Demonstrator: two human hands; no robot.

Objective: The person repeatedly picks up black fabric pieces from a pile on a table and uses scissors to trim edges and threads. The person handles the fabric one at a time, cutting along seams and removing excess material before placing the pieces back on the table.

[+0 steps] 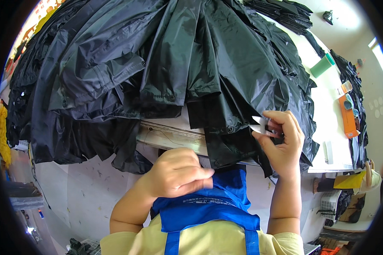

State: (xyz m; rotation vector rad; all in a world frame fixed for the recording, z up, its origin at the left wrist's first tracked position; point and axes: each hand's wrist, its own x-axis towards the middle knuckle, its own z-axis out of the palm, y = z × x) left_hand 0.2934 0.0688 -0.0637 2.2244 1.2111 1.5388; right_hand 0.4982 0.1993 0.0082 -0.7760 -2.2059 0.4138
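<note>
A wide heap of black shiny garments (170, 55), with snap buttons along some edges, drapes over the table before me. My right hand (285, 140) is closed around small metal thread snips (259, 126), their two blades apart and pointing left beside a garment's edge. A black flap with snap buttons (230, 140) hangs over the table's front edge just left of the snips. My left hand (181, 173) is held in front of my blue apron (208, 208), thumb and forefinger pinched together. Whatever may be between those fingertips is too small to make out.
The table's worn front edge (172, 138) shows between the garments. On the right of the white tabletop (327, 108) lie a green cup (322, 65) and an orange box (348, 117). More black garments (281, 15) are stacked far right. Another person (368, 176) is at the right edge.
</note>
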